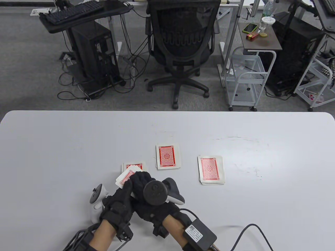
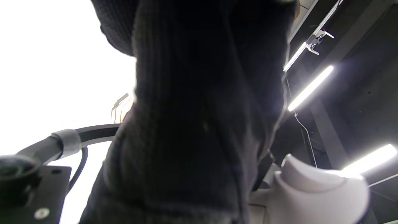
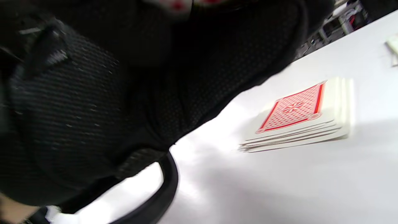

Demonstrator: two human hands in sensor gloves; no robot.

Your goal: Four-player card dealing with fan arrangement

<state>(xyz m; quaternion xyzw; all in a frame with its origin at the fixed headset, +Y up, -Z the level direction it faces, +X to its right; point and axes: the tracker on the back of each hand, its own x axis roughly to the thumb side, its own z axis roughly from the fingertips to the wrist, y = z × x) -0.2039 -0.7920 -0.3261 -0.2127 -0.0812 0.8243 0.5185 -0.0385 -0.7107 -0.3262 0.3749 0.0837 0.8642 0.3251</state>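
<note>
Table view. The white worktop (image 1: pixel 52 146) carries three visible groups of red-backed cards, all face down. One pile (image 1: pixel 168 156) lies near the centre. A second pile (image 1: pixel 211 170) lies to its right, apart from it. A third group (image 1: pixel 134 165) lies to the left of the centre pile, just beyond the hands and partly covered by them. Both gloved hands meet at the near edge of the worktop. The left hand (image 1: pixel 119 201) has its grip curled round a small packet of cards (image 1: pixel 125 178), whose corner projects toward the third group; its white tracker (image 1: pixel 96 202) sits to the hand's left. The right hand (image 1: pixel 146 188) lies across the same packet, fingers bent over the cards' top; whether it pinches a card or only rests on it cannot be told. A dark round tracker (image 1: pixel 155 193) covers much of that hand. Beyond the worktop stand an office chair (image 1: pixel 183 44) and a white trolley (image 1: pixel 247 75).

Left wrist view. The frame is almost filled by the dark glove of the left hand (image 2: pixel 199 124), tilted toward the ceiling lights. The grip's state cannot be read here. A thin sliver of red and white shows at the glove's left edge. The white tracker (image 2: pixel 317 193) sits at lower right.

Right wrist view. The right hand's glove (image 3: pixel 124 77) fills the upper left, blurred. One pile of face-down cards (image 3: pixel 298 115), slightly staggered, lies on the worktop (image 3: pixel 279 186) clear of the hand.
</note>
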